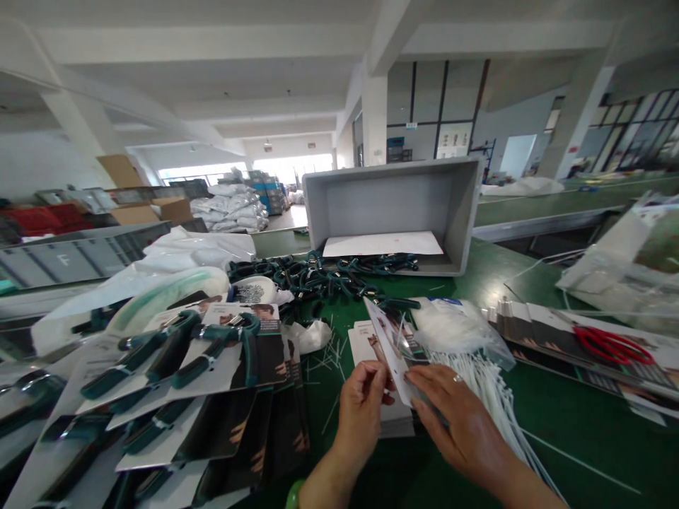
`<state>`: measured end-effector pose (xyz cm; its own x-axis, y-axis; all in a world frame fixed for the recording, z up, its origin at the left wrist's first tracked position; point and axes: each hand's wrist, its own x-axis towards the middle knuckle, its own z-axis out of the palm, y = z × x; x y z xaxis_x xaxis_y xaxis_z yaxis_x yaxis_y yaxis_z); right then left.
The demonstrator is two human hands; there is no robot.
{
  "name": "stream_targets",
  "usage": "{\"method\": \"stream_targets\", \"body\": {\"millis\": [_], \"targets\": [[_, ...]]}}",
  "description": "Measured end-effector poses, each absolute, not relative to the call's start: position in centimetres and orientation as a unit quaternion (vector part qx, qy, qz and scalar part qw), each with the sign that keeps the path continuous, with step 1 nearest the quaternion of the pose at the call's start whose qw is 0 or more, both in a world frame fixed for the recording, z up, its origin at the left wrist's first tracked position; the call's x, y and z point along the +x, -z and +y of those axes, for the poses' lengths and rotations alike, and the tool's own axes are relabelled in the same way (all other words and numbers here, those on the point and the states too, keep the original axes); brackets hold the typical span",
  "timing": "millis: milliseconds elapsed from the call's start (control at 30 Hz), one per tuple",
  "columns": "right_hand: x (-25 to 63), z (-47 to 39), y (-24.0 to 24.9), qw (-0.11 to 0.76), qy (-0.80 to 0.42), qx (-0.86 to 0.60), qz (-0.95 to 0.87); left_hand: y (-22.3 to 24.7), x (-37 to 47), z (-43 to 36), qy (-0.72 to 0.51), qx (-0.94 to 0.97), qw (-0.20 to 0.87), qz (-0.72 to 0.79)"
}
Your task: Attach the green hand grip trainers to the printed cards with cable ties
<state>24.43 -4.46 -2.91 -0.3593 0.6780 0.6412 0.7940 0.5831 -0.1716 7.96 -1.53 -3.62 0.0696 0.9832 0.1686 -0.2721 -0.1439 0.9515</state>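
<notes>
Upright in front of me stands a printed backing card (388,348), its face turned partly away. My right hand (456,413) grips the card's near right edge between thumb and fingers. On its left side, the fingers of my left hand (363,399) are pinched together beside the lower edge; what they hold is hidden. A thin clear cable tie (404,345) appears to loop out from the card. More cards (361,338) lie stacked underneath. Loose white cable ties (491,385) fan out beside my right hand, below a plastic bag (450,322).
Carded green-handled pliers (172,346) are heaped at left. Loose pliers (323,279) lie before a grey crate (390,201) tipped on its side. At right are red-handled scissors (612,345) on card stacks (552,329). Tie offcuts (332,353) litter the green table (509,265).
</notes>
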Motion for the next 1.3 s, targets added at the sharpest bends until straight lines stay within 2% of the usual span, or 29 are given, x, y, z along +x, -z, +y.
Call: {"method": "stream_targets", "body": {"millis": [267, 533, 833, 1100, 1300], "targets": [[23.5, -4.3, 3.9, 0.362, 0.173, -0.466, -0.789, 2.4, 9.7, -1.1, -0.616, 0.421, 0.586, 0.316], [24.5, -3.5, 3.3, 0.418, 0.086, -0.505, -0.75, 2.0, 9.4, -1.3, -0.482, 0.429, 0.702, 0.302], [24.4, -3.6, 3.6, 0.44, -0.009, -0.53, -0.725, 1.1, 8.4, -1.1, -0.396, 0.504, 0.703, 0.309], [24.4, -3.7, 3.7, 0.432, -0.004, -0.523, -0.735, 1.2, 7.9, -0.9, -0.401, 0.521, 0.691, 0.3], [24.2, -3.5, 3.5, 0.414, 0.059, -0.479, -0.772, 0.6, 7.9, -0.8, -0.419, 0.499, 0.688, 0.322]]}}
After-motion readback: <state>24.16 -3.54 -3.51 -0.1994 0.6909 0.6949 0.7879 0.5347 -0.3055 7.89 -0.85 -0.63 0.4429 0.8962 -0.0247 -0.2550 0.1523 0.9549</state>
